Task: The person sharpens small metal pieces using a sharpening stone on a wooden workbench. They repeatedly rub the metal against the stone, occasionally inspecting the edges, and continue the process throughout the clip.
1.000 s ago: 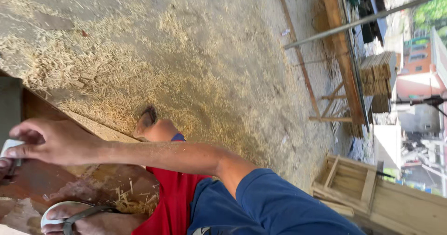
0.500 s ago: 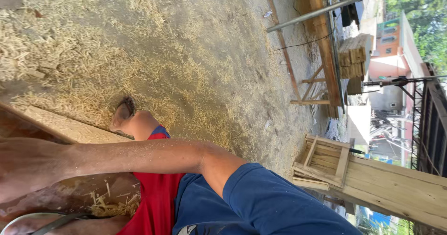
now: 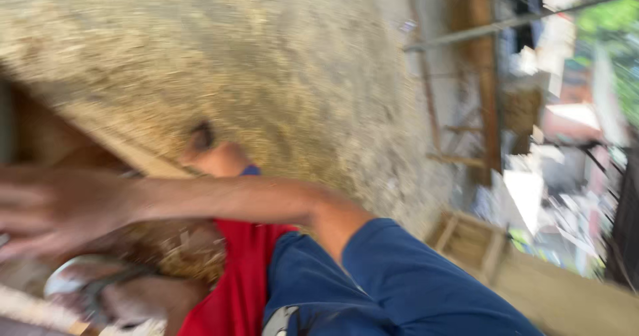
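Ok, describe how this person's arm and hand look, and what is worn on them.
One arm shows, bare from the hand up past the elbow. A loose dark blue short sleeve covers the upper arm. No glove, watch or ring can be made out, though the picture is badly blurred. Which arm it is, and the other hand, cannot be told.

Motion blur smeared the whole head view, and much was cut off at its edges.

The hand (image 3: 56,209) was blurred at the left edge, its fingertips cut off, so whether anything was gripped could not be told; which hand it was could not be told either. The sandalled foot (image 3: 100,293) was smeared and partly cropped at the bottom edge. The second foot (image 3: 203,139) on the sawdust floor (image 3: 279,63) was partly hidden behind the forearm. The wooden crate (image 3: 476,246) and the far background were rendered too soft for detail.
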